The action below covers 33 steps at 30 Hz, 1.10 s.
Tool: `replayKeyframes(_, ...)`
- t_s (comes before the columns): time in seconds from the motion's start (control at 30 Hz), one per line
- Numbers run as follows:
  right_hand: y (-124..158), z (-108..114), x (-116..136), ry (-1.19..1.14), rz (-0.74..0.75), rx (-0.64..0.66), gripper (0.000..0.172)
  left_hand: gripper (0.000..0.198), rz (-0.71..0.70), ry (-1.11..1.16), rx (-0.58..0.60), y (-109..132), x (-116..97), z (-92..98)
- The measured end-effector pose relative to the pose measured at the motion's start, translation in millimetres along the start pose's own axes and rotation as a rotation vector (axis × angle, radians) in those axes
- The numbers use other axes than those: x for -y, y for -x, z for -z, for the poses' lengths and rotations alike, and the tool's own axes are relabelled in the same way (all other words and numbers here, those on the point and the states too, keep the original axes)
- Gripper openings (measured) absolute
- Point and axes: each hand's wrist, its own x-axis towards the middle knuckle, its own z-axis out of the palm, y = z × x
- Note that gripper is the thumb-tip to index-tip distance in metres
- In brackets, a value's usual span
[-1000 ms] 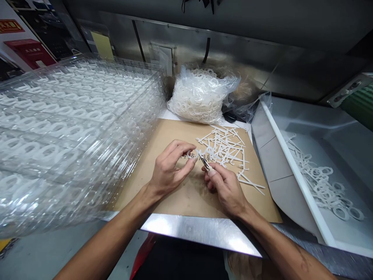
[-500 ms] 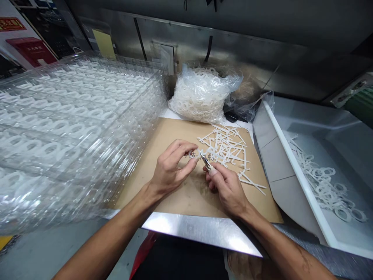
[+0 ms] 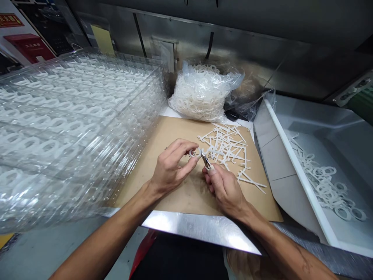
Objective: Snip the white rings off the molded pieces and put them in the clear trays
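As left hand (image 3: pixel 174 165) pinches ring (image 3: pixel 199 151), nippers (image 3: pixel 206 160) slant away, leftward

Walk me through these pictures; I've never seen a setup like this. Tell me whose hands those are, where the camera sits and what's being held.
No robot here: these are a person's own bare hands, seen from a camera worn on their head, looking forward and down. The left hand pinches a white ring. The right hand grips a metal plier-like tool, its tip at the ring; whether they touch is hard to tell. Below lies a cardboard sheet with scattered white sticks. Around it are stacked clear trays, a bag of rings and a bin holding more.
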Motion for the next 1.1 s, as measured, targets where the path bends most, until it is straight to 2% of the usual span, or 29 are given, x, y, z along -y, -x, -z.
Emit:
replayKeyframes(0.17,0.1,-3.3,-2.0,0.036,-0.006,-0.021,0.04,0.019,0.018,-0.002,0.009,0.3,1.4,0.8)
replayKeyframes(0.53,-0.9,-5.6,-2.9,-0.066,-0.039,0.006,0.04,0.022,0.027,0.008,-0.084,-0.6,3.9,2.6)
replayKeyframes(0.9,0.1,-5.6,0.2,-0.05,0.01,0.0,0.039,0.025,0.035,0.039,-0.126,3.1,5.9,0.2)
replayKeyframes(1.1,0.1,-4.8,2.9,-0.011,0.04,-0.005,0.037,0.026,0.016,0.064,-0.107,2.3,5.5,4.1)
